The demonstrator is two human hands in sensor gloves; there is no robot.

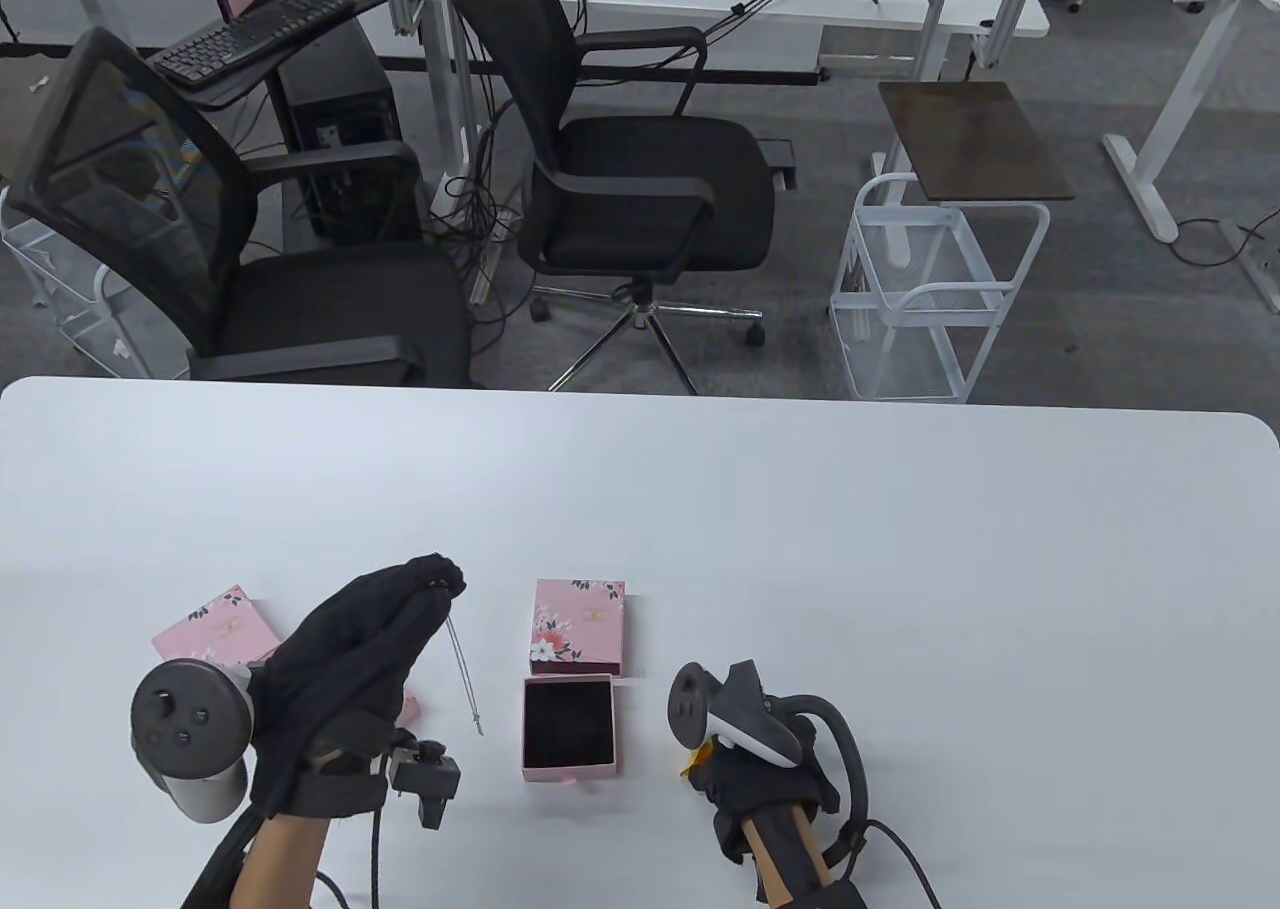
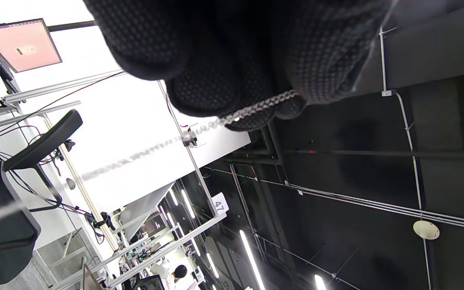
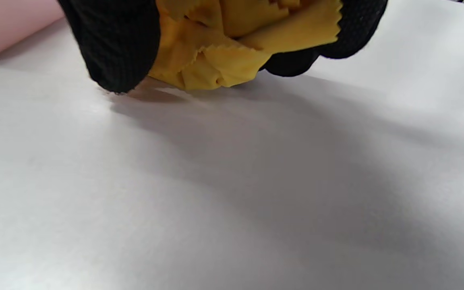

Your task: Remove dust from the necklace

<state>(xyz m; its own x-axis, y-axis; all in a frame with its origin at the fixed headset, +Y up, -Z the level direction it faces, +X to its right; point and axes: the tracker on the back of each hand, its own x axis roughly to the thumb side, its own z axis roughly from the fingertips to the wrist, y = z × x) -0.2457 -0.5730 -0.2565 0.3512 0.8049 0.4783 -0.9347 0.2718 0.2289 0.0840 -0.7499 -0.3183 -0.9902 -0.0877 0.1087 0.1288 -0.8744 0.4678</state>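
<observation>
Left hand pinches necklace, chain dangling above desk left of open box. Right hand bunched around yellow cloth, near right.

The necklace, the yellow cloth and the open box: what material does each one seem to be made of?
Necklace: seemingly silver-toned metal; the left wrist view shows small shiny links pinched by the left hand.
Yellow cloth: soft matte fabric, perhaps microfibre, with zigzag-cut edges, bunched in the right hand.
Open box: probably pink cardboard, with a dark matte lining that looks velvety.
</observation>
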